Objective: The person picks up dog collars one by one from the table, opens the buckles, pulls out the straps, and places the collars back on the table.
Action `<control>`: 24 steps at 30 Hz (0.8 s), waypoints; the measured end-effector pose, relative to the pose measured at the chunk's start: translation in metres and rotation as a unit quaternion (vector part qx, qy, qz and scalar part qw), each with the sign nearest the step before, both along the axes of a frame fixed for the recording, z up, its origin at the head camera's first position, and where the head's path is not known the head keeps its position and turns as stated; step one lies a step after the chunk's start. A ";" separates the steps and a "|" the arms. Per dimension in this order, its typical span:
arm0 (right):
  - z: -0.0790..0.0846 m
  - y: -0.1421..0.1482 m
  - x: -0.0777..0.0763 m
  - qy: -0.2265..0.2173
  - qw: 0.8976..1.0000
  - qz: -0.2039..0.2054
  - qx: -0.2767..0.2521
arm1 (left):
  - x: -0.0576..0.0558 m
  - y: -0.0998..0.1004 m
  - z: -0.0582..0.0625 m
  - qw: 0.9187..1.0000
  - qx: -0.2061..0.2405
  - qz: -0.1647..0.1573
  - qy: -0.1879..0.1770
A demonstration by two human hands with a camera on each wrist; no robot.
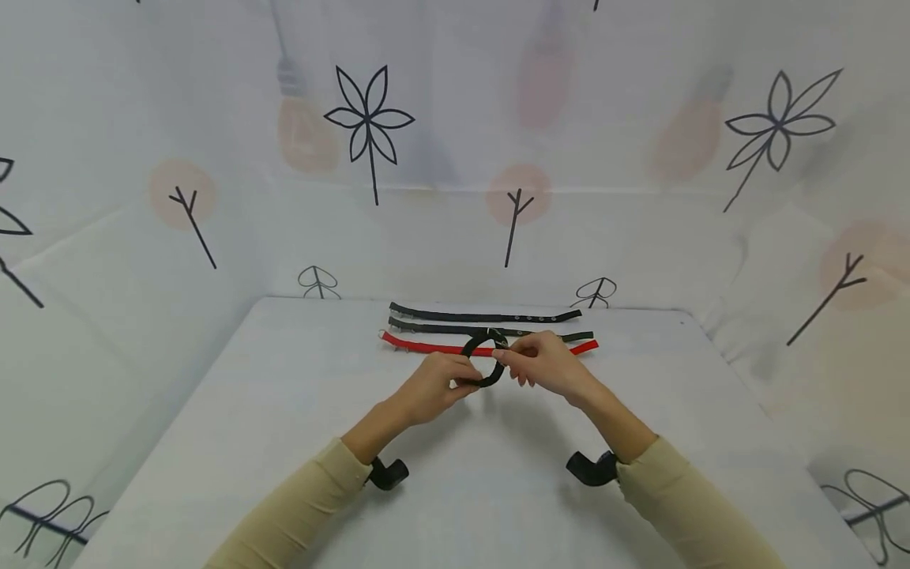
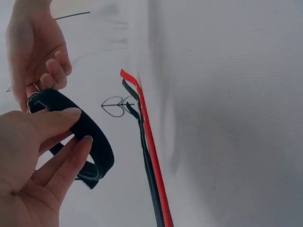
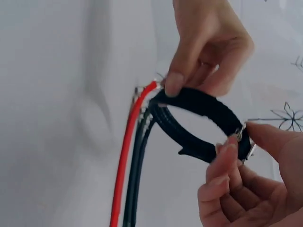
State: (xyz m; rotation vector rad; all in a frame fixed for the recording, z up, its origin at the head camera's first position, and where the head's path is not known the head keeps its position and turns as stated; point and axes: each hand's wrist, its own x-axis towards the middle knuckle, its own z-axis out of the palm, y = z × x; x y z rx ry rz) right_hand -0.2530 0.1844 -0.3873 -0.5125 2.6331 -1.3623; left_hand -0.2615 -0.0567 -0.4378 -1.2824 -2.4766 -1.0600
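Both hands hold a black collar (image 3: 203, 103) bent into a loop, raised over the white table. My left hand (image 1: 435, 386) pinches the band between thumb and fingers on the loop's left side. On the opposite side, the thumb and fingers of my right hand (image 1: 543, 362) pinch it at the metal buckle (image 3: 240, 133). In the right wrist view a short end of the strap sticks out from the loop's lower side. Behind the loop lie three straightened collars: a red collar (image 1: 423, 346) nearest, a dark green collar (image 1: 434, 327), and a black collar (image 1: 483, 317) farthest.
The white table (image 1: 249, 442) meets a white backdrop (image 1: 441, 245) with printed flowers and twigs at its far edge. Black curved pieces (image 1: 389, 474) jut out at both sleeve cuffs, over the table.
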 end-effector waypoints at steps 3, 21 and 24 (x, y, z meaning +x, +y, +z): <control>0.000 -0.007 0.001 0.005 1.000 -0.025 -0.015 | -0.002 0.003 -0.003 1.000 -0.009 0.012 0.019; -0.007 0.014 -0.017 0.077 0.996 0.022 0.027 | -0.022 -0.023 -0.013 0.977 0.131 0.138 -0.098; -0.004 0.016 -0.020 0.083 0.995 0.050 0.027 | -0.026 -0.027 -0.013 0.958 0.164 0.144 -0.187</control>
